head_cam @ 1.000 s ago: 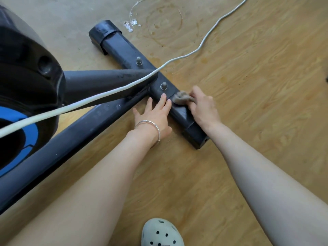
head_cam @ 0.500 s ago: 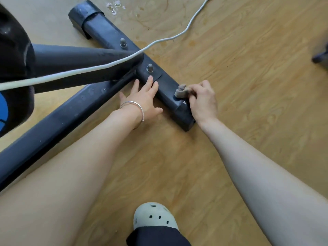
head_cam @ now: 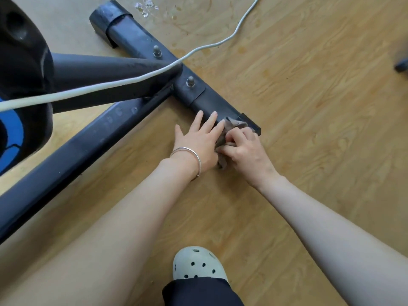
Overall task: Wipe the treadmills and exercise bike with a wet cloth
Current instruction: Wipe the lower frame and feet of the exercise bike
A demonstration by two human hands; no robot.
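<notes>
Cloth (head_cam: 229,138) clenched in your right hand (head_cam: 245,151) at bar (head_cam: 212,102) near end; left hand (head_cam: 198,140) flat; bar runs away up-left.

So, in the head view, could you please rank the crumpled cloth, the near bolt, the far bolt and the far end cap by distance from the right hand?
1. Crumpled grey-brown cloth, gripped by the right hand.
2. Near domed metal bolt, up-left on the bar.
3. Far domed metal bolt, farther along.
4. Black plastic end cap, at the bar's far tip.

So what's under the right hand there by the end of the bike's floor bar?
A crumpled grey cloth, gripped by the right hand against the near end of the black floor bar. The hand covers most of the cloth and the bar's side face there.
</notes>
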